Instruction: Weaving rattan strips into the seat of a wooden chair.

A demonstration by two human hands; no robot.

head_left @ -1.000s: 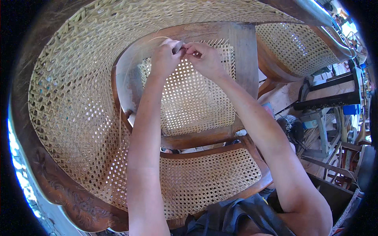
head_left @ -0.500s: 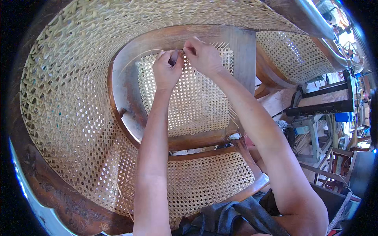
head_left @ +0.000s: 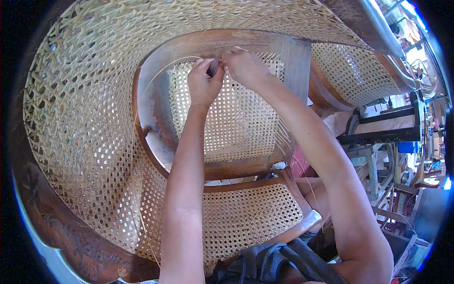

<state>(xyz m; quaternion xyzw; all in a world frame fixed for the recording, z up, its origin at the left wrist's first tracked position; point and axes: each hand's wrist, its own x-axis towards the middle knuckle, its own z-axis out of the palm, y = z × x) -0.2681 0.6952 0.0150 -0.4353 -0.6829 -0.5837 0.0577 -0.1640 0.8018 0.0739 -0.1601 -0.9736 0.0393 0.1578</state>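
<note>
A woven cane seat panel (head_left: 236,120) lies within the wooden seat frame (head_left: 158,102) of a chair. At the panel's far edge, my left hand (head_left: 205,85) is closed on a dark, flat, blade-like tool (head_left: 213,67). A thin cane strand (head_left: 156,78) arcs leftward from beside that hand. My right hand (head_left: 247,69) is close by on the right, fingers bent together in a pinch at the same edge. What its fingertips hold is hidden. Loose cane ends (head_left: 272,56) stick out along the far right edge, more along the right side.
The chair's tall cane back (head_left: 90,104) curves round the left and far side, with a carved wooden rim (head_left: 71,241). Another cane panel (head_left: 250,215) lies nearer me, and one (head_left: 354,73) at the right. A dark-framed cane piece (head_left: 385,124) rests on a stand at the right.
My right hand's fingers have come down closer to the left hand. A thin strand now shows hanging by my right forearm. The whole view has shifted slightly.
</note>
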